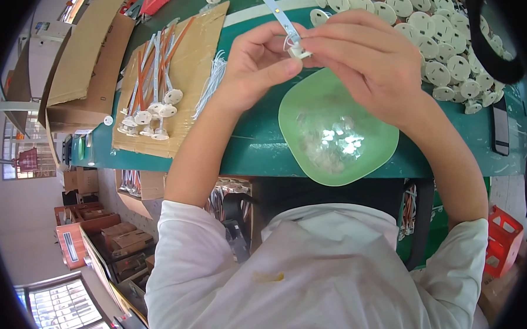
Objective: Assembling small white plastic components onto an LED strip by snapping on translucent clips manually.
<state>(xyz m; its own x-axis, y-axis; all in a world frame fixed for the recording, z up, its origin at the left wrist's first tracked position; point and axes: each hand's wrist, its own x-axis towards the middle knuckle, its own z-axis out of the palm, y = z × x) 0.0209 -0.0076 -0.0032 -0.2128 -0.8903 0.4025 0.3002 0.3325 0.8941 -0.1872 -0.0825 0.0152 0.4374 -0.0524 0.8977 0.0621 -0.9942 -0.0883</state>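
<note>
My left hand [253, 64] and my right hand [365, 60] meet above the table's middle, both closed at the lower end of a narrow LED strip [276, 11]. The strip slants up and to the left. At its lower end, between my fingertips, sits a small white plastic piece [299, 51] with a thin white wire looped beside it. Just below my hands stands a green bowl [293, 116] holding small clear pieces. Left of my left forearm lies a bundle of thin white wires [211, 83] on a cardboard sheet [188, 61].
Several strips with round white bases [154, 110] lie on the cardboard. Many white discs [439, 48] are heaped at the far right, near a phone [501, 128]. An open cardboard box [82, 68] stands left of the green table [249, 155]. A red stool [501, 242] stands at right.
</note>
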